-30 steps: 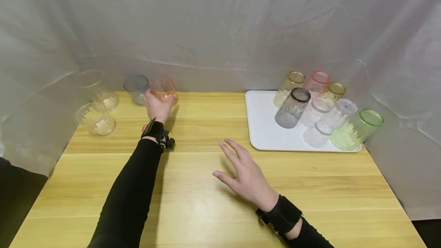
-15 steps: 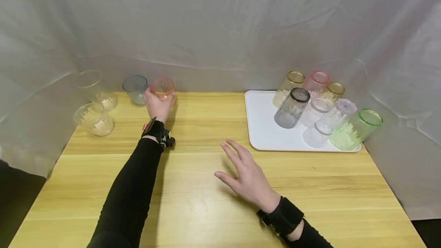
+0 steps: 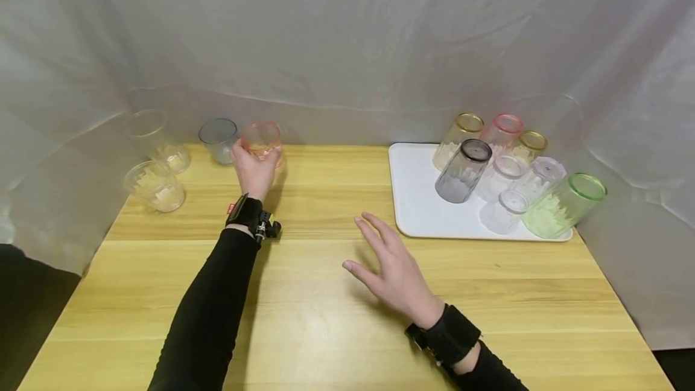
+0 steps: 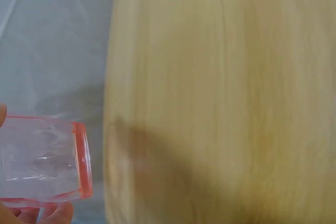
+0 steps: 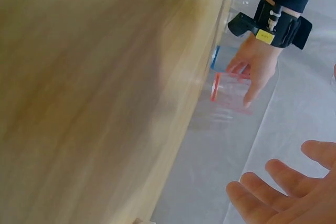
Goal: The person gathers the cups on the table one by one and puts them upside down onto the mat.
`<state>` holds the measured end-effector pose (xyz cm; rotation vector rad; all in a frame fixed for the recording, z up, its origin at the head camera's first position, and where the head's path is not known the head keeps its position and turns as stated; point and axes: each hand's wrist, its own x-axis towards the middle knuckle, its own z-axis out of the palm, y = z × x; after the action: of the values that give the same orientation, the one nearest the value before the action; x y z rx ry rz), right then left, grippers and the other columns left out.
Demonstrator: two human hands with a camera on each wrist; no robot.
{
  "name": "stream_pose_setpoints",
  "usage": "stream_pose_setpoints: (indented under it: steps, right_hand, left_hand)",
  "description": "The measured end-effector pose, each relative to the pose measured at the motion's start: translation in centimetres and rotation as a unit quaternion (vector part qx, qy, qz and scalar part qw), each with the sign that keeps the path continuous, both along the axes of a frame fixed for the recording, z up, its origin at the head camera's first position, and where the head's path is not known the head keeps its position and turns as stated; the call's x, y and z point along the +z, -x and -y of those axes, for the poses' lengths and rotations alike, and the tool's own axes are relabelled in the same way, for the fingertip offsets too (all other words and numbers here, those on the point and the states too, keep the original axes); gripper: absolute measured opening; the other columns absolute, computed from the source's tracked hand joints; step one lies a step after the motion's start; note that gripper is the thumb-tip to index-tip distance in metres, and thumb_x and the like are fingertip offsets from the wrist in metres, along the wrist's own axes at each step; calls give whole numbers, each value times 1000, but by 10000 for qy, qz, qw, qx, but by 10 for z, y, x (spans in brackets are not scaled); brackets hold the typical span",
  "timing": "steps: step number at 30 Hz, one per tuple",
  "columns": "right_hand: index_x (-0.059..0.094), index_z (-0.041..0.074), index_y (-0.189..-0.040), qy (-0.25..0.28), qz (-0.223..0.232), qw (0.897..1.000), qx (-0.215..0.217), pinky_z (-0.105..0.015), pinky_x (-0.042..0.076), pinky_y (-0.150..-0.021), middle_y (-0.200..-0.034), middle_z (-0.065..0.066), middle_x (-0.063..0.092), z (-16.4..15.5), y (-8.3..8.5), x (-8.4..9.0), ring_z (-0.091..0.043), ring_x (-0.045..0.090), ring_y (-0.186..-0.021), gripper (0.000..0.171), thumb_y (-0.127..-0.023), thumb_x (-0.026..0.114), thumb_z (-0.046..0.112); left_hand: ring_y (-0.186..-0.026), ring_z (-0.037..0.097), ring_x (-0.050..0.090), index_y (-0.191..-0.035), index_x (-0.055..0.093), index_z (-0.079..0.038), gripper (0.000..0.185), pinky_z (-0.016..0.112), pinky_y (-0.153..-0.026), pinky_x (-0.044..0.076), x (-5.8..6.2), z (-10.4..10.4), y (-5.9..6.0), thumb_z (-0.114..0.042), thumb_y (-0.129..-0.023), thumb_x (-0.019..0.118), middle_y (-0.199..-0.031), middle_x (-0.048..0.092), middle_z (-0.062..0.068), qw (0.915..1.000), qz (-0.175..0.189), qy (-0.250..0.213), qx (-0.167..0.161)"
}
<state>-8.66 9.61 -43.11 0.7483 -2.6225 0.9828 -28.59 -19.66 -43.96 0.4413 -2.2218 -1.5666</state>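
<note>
Four cups upper left — left hand (image 3: pixel 251 168) grips orange cup (image 3: pixel 262 137), apparently placing it; next needs release. Right hand (image 3: pixel 395 270) hovers centre — fingers spread, empty.

A pale wooden tabletop (image 3: pixel 336 318) fills the lower half of the head view, its grain running left to right in long planks, with a soft sheen of light near the front middle. White cloth (image 3: pixel 347 47) hangs as a backdrop behind it and wraps round both sides, creased and sagging in shallow folds. At the lower left and lower right corners a dark gap shows past the cloth's hem. The lighting is even and diffuse, shadows faint.
</note>
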Motion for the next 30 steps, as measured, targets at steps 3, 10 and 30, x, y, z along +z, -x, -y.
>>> stream_pose_setpoints:
  steps: [3, 10, 30]
  right_hand:
    - [40, 11, -160, 77, -40, 10000, -9, -59, 42, -114, -161, -19, 40, 0, 2, 1, -36, 40, -148, 80, -94, 77, 39]
    - [41, 9, -159, 410, -63, 9991, -32, -58, 40, -117, -161, -18, 40, 0, 9, 6, -37, 40, -147, 78, -94, 77, 32]
    - [39, 5, -159, 1412, 11, 9899, -153, -56, 34, -121, -163, -16, 39, 4, 40, 21, -31, 37, -150, 72, -98, 73, 21]
  left_hand:
    - [-141, 29, 41, -155, 30, -1, 92, 37, -118, 38, 3, -2, -7, -34, -88, 83, -154, 36, 19, 9997, -112, -225, -57]
    - [-133, 28, 44, -151, 34, -3, 87, 39, -112, 41, 15, -9, -29, -37, -87, 84, -148, 42, 16, 9979, -256, -593, -49]
    - [-110, 18, 53, -142, 38, 2, 64, 30, -96, 54, 33, -55, -87, -25, -97, 74, -132, 49, 11, 9652, -552, -2480, -618]
